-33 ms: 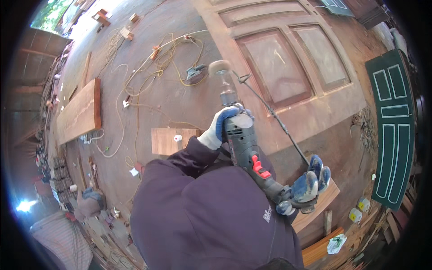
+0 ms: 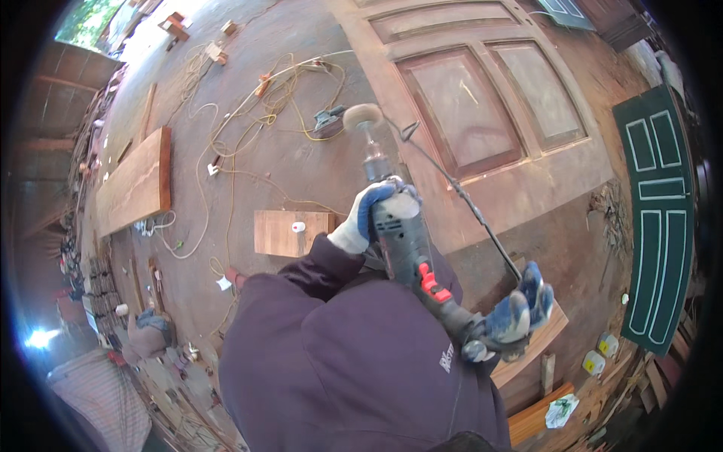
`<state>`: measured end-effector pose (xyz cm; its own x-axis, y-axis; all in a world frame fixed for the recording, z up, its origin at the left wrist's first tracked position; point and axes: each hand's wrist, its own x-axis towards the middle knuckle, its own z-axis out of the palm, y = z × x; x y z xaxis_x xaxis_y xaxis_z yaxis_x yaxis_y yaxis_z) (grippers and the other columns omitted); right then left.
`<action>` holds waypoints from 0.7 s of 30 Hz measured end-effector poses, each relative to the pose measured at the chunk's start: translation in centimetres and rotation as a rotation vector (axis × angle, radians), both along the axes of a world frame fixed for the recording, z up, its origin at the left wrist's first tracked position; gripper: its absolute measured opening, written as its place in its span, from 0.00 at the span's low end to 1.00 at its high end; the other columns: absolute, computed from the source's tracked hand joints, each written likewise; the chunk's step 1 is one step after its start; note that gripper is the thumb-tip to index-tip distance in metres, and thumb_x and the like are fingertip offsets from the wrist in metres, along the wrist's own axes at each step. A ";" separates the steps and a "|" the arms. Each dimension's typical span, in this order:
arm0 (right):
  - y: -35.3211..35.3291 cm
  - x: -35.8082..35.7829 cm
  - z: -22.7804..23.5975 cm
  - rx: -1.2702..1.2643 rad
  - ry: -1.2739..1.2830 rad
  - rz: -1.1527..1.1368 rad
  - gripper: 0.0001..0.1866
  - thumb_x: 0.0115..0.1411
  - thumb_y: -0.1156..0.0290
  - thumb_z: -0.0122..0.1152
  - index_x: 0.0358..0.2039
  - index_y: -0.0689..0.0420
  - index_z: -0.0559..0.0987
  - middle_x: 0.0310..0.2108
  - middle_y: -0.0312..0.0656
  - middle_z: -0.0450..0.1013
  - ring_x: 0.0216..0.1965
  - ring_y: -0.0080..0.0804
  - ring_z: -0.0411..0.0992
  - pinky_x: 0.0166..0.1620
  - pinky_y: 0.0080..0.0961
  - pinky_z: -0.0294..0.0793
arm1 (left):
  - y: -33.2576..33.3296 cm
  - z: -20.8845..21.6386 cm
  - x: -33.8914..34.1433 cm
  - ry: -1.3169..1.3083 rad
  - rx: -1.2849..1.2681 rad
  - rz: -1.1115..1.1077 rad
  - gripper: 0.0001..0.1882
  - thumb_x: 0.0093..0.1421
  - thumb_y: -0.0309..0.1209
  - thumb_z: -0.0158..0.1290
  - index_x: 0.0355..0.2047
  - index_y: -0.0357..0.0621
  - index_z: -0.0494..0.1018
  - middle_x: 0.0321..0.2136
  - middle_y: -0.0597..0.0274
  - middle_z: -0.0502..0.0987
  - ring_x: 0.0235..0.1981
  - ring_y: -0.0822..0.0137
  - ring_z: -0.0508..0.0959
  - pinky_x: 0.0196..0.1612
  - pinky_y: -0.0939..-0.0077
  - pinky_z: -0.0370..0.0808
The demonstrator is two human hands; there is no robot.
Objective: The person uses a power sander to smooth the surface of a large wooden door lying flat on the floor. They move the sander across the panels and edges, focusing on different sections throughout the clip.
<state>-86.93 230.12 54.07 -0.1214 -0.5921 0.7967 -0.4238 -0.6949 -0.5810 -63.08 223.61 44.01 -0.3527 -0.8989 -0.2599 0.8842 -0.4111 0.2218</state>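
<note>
Across my front lies a dark power tool (image 2: 404, 245), tilted, with a red switch on its body and a round tan sanding or buffing head (image 2: 364, 117) at its far end. My left hand (image 2: 374, 213), in a blue and white glove, is closed around the front of the tool. At the rear end, my gloved right hand (image 2: 514, 313) grips the handle, partly hidden, with some fingers raised and bent. A dark cord (image 2: 463, 197) with a knotted or taped stretch runs from beside the right hand up toward the panelled door (image 2: 561, 160).
A sander (image 2: 329, 119) lies on the floor beside tangled yellow cables (image 2: 282, 90). Wooden boards stand at left (image 2: 143, 181) and nearer (image 2: 275, 233). A green panelled door (image 2: 654, 218) is at right, near small yellow-labelled containers (image 2: 600, 354). Another person (image 2: 148, 331) is at lower left.
The tool's round head has shifted slightly left and down. Both hands keep their hold, and the view has moved a little.
</note>
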 end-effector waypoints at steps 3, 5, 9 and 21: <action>5.7 -2.6 2.5 -0.069 0.063 0.020 0.18 0.63 0.62 0.44 0.46 0.63 0.72 0.54 0.52 0.63 0.58 0.55 0.62 0.60 0.56 0.59 | 7.7 3.9 -2.5 -0.068 0.018 0.062 0.14 0.53 0.35 0.52 0.38 0.44 0.68 0.37 0.57 0.72 0.45 0.55 0.73 0.49 0.59 0.71; 8.1 -5.4 4.0 -0.126 0.222 -0.003 0.19 0.63 0.58 0.43 0.43 0.60 0.73 0.51 0.51 0.64 0.57 0.55 0.62 0.60 0.60 0.57 | 11.0 5.2 -4.1 -0.050 0.026 0.097 0.15 0.53 0.35 0.52 0.40 0.44 0.67 0.37 0.57 0.72 0.44 0.55 0.73 0.49 0.58 0.71; 10.1 -8.4 4.8 -0.242 0.441 -0.130 0.20 0.61 0.52 0.41 0.35 0.54 0.75 0.42 0.48 0.66 0.53 0.56 0.64 0.56 0.71 0.56 | 13.5 4.9 -5.9 -0.054 -0.025 0.133 0.16 0.54 0.35 0.51 0.41 0.44 0.67 0.38 0.57 0.72 0.45 0.55 0.73 0.50 0.58 0.71; 8.1 -4.6 -2.8 0.663 -0.025 0.875 0.31 0.48 0.44 0.50 0.37 0.61 0.78 0.40 0.50 0.72 0.51 0.50 0.66 0.63 0.54 0.42 | 20.9 -1.8 -1.5 -0.231 0.311 0.377 0.14 0.55 0.36 0.50 0.38 0.40 0.71 0.37 0.53 0.75 0.44 0.52 0.74 0.50 0.55 0.70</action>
